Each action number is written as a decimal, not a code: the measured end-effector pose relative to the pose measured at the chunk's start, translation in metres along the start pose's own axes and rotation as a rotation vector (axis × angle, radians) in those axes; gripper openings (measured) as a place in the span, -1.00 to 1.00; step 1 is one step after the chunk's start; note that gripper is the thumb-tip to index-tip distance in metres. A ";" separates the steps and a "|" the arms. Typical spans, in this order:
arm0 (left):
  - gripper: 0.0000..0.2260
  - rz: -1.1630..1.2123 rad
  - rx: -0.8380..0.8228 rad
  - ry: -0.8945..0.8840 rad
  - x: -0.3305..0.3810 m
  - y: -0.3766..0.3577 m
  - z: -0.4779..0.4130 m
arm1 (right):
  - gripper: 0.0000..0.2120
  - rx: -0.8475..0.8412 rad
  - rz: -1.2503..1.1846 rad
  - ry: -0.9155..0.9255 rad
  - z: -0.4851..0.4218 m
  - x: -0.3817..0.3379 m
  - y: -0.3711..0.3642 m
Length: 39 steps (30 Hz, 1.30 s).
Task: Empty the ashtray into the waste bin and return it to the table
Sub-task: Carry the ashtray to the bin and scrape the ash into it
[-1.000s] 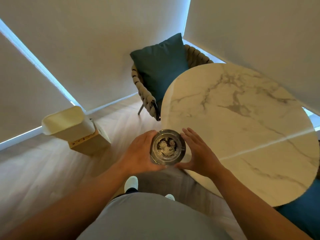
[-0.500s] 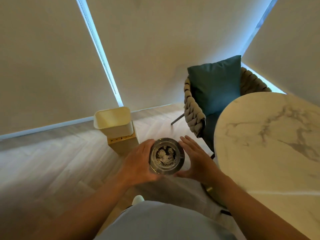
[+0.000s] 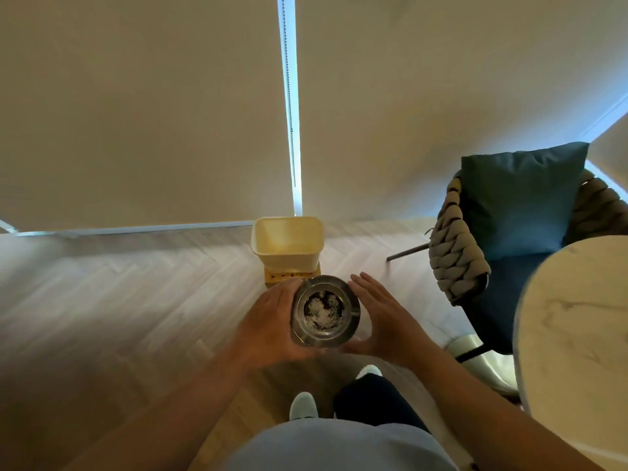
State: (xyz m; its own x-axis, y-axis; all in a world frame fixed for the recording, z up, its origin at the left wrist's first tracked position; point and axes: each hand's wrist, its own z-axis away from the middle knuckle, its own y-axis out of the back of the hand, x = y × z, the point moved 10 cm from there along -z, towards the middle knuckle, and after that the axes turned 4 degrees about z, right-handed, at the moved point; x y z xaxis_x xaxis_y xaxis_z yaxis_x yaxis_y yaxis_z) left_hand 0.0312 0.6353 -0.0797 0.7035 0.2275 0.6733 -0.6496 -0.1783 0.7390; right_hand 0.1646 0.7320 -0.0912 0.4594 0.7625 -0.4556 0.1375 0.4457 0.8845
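Held level between both palms above a herringbone wood floor (image 3: 136, 311): a round steel ashtray (image 3: 324, 311), its bowl full of grey ash (image 3: 323, 309). Cupped against the near-left rim, the left hand (image 3: 272, 319); pressed to the right rim, the right hand (image 3: 384, 321), fingers straight and fanned past the metal. Just beyond the grip, mouth open, a cream plastic waste bin (image 3: 287, 241) on a yellow base. Behind it, drawn roller blinds (image 3: 142, 107) split by a strip of daylight. Right of the grip, a woven-rope chair (image 3: 452, 246) with a teal cushion (image 3: 520, 195). Farther right, a marble table (image 3: 577, 334). Below the grip, two pale shoes (image 3: 303, 406).
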 end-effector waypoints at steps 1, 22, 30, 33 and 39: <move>-0.01 0.006 0.005 0.024 -0.007 0.003 -0.001 | 0.08 -0.010 -0.001 0.017 -0.008 -0.002 -0.002; 0.03 -0.048 0.047 0.152 -0.076 0.056 -0.128 | -0.73 -0.061 -0.539 0.003 -0.199 0.044 0.031; 0.05 -0.055 -0.038 0.183 -0.111 0.046 -0.169 | -0.81 -0.190 -0.848 -0.310 -0.244 0.089 0.001; 0.05 -0.064 -0.074 0.140 -0.131 0.038 -0.186 | -0.85 -0.190 -0.895 -0.424 -0.258 0.105 -0.019; 0.08 -0.059 -0.209 0.058 -0.188 0.013 -0.215 | -0.87 -0.208 -0.956 -0.565 -0.278 0.123 -0.071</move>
State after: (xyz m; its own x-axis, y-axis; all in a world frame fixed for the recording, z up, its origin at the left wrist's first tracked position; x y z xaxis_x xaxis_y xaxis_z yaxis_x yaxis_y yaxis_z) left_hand -0.1717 0.7959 -0.2011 0.7279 0.2878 0.6223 -0.6579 0.0376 0.7522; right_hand -0.0325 0.9248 -0.2376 0.5822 -0.2316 -0.7794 0.5211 0.8421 0.1390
